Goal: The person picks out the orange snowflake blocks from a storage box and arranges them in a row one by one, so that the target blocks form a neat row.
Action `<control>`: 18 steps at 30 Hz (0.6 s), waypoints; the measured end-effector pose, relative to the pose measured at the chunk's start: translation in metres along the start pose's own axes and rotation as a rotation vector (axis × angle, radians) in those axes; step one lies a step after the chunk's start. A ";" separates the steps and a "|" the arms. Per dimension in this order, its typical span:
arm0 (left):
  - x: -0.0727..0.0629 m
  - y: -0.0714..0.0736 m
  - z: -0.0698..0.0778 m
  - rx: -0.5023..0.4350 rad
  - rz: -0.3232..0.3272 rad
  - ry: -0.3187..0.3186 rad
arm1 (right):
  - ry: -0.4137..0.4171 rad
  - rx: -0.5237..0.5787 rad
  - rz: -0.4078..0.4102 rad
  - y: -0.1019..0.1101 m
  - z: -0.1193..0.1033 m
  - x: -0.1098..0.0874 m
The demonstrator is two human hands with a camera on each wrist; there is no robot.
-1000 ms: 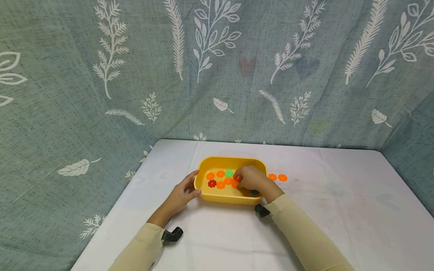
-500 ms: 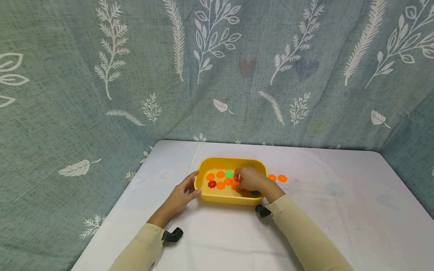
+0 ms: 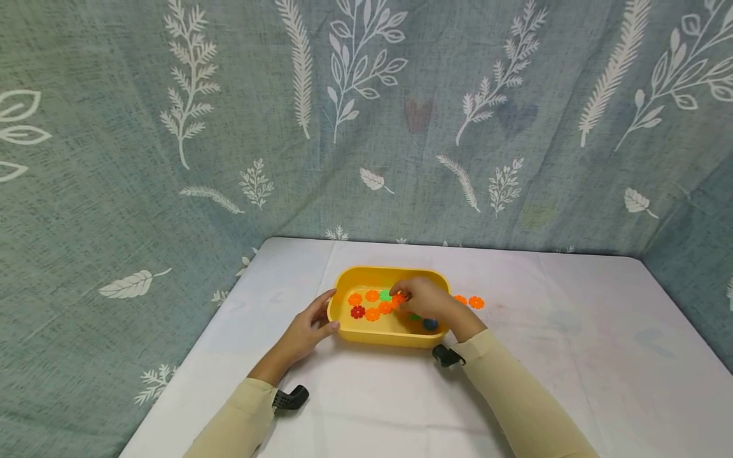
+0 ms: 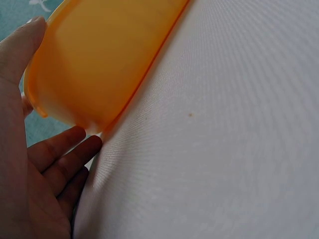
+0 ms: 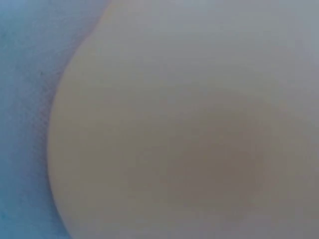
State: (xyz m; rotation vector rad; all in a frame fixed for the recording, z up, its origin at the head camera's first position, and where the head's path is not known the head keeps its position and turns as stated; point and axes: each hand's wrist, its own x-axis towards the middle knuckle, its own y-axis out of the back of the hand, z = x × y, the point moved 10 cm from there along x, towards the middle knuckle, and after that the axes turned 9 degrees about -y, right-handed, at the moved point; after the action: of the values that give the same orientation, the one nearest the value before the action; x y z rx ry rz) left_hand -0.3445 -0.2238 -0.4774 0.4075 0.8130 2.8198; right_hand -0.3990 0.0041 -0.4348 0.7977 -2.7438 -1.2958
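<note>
A yellow plastic tray [image 3: 389, 339] rests on the table. My left hand [image 3: 302, 332] holds its left end; in the left wrist view the thumb [image 4: 22, 50] is at the rim and the fingers touch the outer wall. My right hand [image 3: 429, 299] is inside the tray's right half, pinching an orange flower-shaped disc [image 3: 399, 298] between thumb and fingers. Left of it lie several orange discs [image 3: 372, 314], a dark red disc [image 3: 357, 312] and a green disc [image 3: 385, 295]. Below the right hand are another green disc [image 3: 415, 317] and a dark blue piece [image 3: 430, 324].
Two more orange discs [image 3: 476, 303] lie on the white-covered table [image 3: 561, 343] just right of the tray. A patterned grey-green curtain [image 3: 366, 203] hangs behind and beside the table. The right wrist view is blurred, mostly filled by a yellowish surface.
My right hand has risen slightly, with an orange disc in its fingers. A green disc and more of the dark blue piece now show beneath it. The left hand stays at the tray.
</note>
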 end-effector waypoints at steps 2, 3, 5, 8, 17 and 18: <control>0.000 0.000 0.000 -0.002 0.002 0.000 | 0.004 0.035 -0.005 0.002 0.001 -0.001; 0.000 0.000 0.000 -0.001 0.001 -0.002 | 0.009 0.049 -0.009 0.002 0.001 -0.001; 0.000 0.000 0.000 0.000 0.003 -0.003 | 0.019 0.076 -0.018 0.004 0.001 -0.002; 0.001 0.000 -0.001 0.002 0.003 -0.006 | 0.031 0.094 -0.025 0.006 0.001 -0.005; 0.000 0.000 -0.001 0.001 0.005 0.001 | 0.031 0.096 0.018 0.022 0.001 -0.017; 0.000 0.000 -0.001 0.003 0.005 0.001 | 0.025 0.104 0.020 0.024 0.003 -0.018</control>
State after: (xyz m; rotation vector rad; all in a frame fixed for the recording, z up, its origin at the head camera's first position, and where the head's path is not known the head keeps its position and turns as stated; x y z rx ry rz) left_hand -0.3451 -0.2243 -0.4784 0.4085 0.8176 2.8241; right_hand -0.3945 0.0267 -0.4156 0.7843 -2.8115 -1.1406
